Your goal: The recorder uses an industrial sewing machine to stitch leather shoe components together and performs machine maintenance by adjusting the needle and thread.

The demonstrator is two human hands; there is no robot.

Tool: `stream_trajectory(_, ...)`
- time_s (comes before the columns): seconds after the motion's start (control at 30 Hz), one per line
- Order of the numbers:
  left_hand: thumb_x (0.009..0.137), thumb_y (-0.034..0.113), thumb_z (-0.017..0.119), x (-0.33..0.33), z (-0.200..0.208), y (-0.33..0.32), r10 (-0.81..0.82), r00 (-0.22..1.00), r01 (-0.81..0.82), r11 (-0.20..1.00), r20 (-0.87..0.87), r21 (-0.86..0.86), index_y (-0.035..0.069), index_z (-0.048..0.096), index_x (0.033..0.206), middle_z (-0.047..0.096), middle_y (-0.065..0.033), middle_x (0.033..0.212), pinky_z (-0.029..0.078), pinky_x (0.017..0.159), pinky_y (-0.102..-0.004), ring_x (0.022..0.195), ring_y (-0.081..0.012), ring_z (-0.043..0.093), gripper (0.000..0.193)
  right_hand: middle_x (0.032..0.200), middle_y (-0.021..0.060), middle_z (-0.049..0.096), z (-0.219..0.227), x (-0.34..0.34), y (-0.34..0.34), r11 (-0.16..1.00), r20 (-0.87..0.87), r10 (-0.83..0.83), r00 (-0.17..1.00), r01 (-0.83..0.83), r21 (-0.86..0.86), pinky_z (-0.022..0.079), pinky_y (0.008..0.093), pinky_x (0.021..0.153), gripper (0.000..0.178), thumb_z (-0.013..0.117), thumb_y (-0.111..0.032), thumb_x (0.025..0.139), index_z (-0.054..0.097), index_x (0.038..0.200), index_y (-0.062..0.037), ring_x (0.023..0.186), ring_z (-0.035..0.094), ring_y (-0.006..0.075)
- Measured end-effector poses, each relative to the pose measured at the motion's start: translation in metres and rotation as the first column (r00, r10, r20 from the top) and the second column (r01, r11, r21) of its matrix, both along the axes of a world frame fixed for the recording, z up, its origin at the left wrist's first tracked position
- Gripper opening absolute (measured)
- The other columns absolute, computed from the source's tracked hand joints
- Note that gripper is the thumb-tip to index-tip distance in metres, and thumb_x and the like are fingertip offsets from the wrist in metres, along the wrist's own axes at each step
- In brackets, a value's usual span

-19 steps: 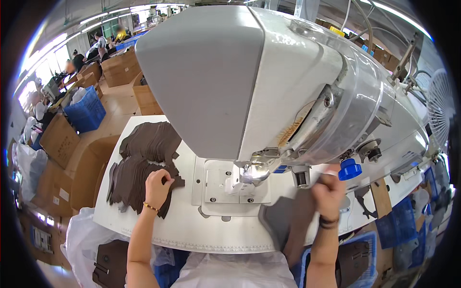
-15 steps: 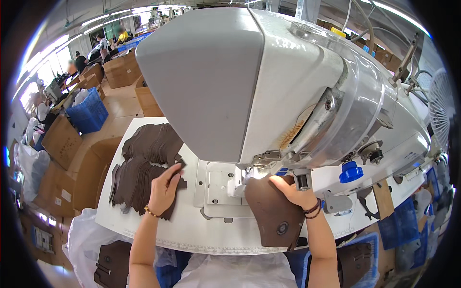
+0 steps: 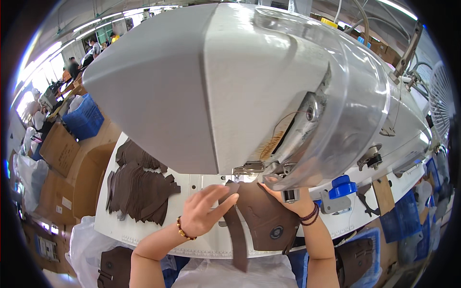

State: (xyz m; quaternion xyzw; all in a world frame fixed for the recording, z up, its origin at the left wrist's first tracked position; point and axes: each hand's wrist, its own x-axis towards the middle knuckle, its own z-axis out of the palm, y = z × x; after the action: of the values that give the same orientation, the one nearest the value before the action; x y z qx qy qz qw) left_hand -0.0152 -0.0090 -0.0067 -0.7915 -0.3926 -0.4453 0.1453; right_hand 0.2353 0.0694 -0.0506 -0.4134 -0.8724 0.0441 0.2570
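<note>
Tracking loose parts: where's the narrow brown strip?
In the head view, lower centre: the strip is at the left hand, left of the wide brown piece.

We see the right hand (image 3: 301, 205) partly hidden behind the sewing machine (image 3: 249, 91), both arms (image 3: 321, 252) cut off below.

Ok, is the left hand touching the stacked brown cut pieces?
Apart: the head view shows bare white tabletop between the left hand and the stacked brown cut pieces.

No readable text; only tiny, illegible markings on the brown carton (image 3: 61, 150) and ruler strip (image 3: 201, 253)
</note>
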Motion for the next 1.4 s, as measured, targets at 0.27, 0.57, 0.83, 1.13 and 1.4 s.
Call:
stream_trajectory(0.27,0.067,-0.003,0.061,0.009,0.000,0.005,-0.068,0.979,0.089,0.990,-0.191,0.106,-0.002,0.063,0.094,0.060,-0.0114,0.098,0.054,0.065,-0.0247,0.094,-0.0229,0.061,0.027,0.062,0.0055,0.057,0.023,-0.014,0.001,0.968,-0.509,0.199,0.837,-0.248,-0.029,0.040,0.0322,0.051,0.010,0.066,-0.013,0.070,0.059,0.069,-0.0059,0.055,0.053,0.0216)
stream_trajectory(0.57,0.068,-0.003,0.061,0.007,0.004,0.007,-0.100,0.963,0.129,0.986,-0.248,0.102,-0.004,0.063,0.093,0.060,-0.0114,0.096,0.054,0.072,-0.0273,0.094,-0.0231,0.060,0.026,0.055,0.0046,0.053,0.042,-0.024,-0.003,0.973,-0.514,0.123,0.849,-0.204,-0.105,0.040,0.0326,0.050,0.018,0.068,-0.015,0.068,0.055,0.062,-0.0047,0.051,0.051,0.0194)
stream_trajectory(0.83,0.068,-0.003,0.061,0.002,0.009,0.008,-0.121,0.932,0.163,0.982,-0.343,0.096,-0.005,0.062,0.093,0.059,-0.0102,0.096,0.054,0.075,-0.0282,0.096,-0.0233,0.058,0.026,0.058,0.0051,0.056,0.030,-0.021,0.003,0.953,-0.563,0.019,0.826,-0.186,-0.241,0.043,0.0333,0.053,0.018,0.070,-0.016,0.068,0.057,0.072,-0.0044,0.052,0.053,0.0182)
stream_trajectory(1.13,0.065,-0.002,0.061,-0.001,0.025,0.011,-0.109,0.923,0.163,0.979,-0.370,0.118,-0.002,0.063,0.092,0.058,-0.0080,0.096,0.054,0.074,-0.0283,0.093,-0.0215,0.058,0.028,0.064,0.0056,0.059,0.013,-0.024,0.024,0.945,-0.473,-0.041,0.880,-0.120,-0.305,0.045,0.0328,0.056,0.019,0.069,-0.018,0.068,0.058,0.074,-0.0048,0.057,0.055,0.0185)
stream_trajectory(1.4,0.061,-0.001,0.060,0.005,0.030,0.012,-0.062,0.953,0.092,0.992,-0.296,0.089,-0.001,0.062,0.093,0.056,-0.0072,0.092,0.054,0.069,-0.0261,0.089,-0.0191,0.058,0.032,0.069,0.0061,0.060,0.028,-0.019,0.040,0.878,-0.473,-0.048,0.880,-0.188,-0.440,0.045,0.0331,0.059,0.022,0.070,-0.021,0.068,0.059,0.078,-0.0051,0.062,0.056,0.0191)
